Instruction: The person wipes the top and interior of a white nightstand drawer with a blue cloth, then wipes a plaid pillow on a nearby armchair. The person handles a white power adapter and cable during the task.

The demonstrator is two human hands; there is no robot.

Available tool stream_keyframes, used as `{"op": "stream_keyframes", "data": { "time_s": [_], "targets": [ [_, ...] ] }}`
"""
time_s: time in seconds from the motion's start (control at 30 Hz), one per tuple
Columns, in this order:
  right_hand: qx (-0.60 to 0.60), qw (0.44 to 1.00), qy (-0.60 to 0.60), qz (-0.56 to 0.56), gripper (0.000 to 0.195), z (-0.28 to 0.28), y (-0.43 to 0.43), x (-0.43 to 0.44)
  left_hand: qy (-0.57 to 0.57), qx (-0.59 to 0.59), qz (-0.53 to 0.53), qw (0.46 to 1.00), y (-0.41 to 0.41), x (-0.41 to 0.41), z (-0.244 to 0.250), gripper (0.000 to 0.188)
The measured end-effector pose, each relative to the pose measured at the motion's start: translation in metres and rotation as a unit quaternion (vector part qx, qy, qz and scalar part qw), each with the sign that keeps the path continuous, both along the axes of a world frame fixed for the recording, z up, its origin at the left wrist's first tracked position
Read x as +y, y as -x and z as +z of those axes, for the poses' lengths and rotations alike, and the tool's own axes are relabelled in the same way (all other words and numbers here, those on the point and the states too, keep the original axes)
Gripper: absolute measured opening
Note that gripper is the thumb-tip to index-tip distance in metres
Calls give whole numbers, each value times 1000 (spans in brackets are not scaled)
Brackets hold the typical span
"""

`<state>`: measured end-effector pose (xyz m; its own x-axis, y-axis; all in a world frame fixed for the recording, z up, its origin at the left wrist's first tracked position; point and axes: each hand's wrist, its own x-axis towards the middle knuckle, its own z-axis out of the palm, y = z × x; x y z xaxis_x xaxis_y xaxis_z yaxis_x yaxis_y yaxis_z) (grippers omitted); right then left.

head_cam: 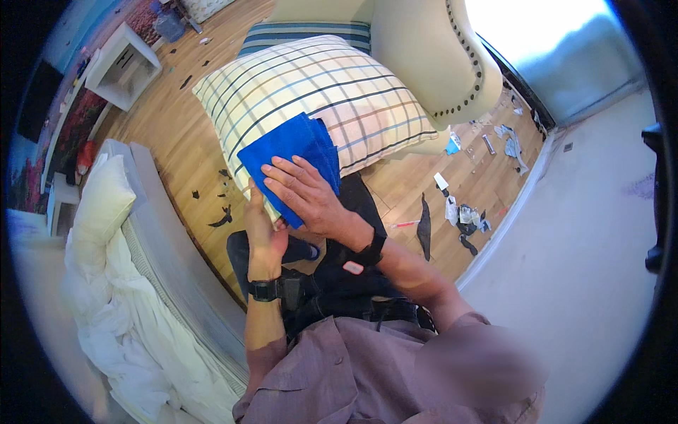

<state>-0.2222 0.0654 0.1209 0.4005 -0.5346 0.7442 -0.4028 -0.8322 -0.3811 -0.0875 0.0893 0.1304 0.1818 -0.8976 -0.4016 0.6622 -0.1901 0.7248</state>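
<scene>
A folded blue cloth [296, 153] lies on the near left corner of a cream checked pillow [318, 79]. My right hand [304, 193] presses the cloth against the pillow, palm down, with its fingers stretched across the fabric. At the pillow's near corner, my left hand [265, 228] grips the edge, thumb up along the side; its other fingers are mostly hidden underneath. The pillow leans over the seat of a cream armchair [424, 58] with nailhead trim. Part of a striped seat cushion [307, 33] shows behind it.
On the left stands a grey bed frame [175, 233] with a white pillow [103, 206] and rumpled bedding [132, 318]. Scraps and crumpled litter [466, 220] lie on the wood floor [392, 191] by the right wall. A white open cabinet [124, 66] stands at the far left.
</scene>
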Motion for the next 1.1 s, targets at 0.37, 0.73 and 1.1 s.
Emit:
{"op": "stream_keyframes", "data": {
  "time_s": [0.37, 0.73, 1.1],
  "targets": [
    [-325, 899, -136, -261, 13, 47, 40, -27, -1, -44, -24, 999, -10, 2, 1, 42],
    [-22, 969, 52, -242, 20, -25, -3, -23, -18, 44, -33, 998, -28, 0, -26, 26],
    [-121, 724, -190, -652, 18, -121, 242, -84, -40, 41, 0, 998, -16, -4, -5, 41]
  ]
}}
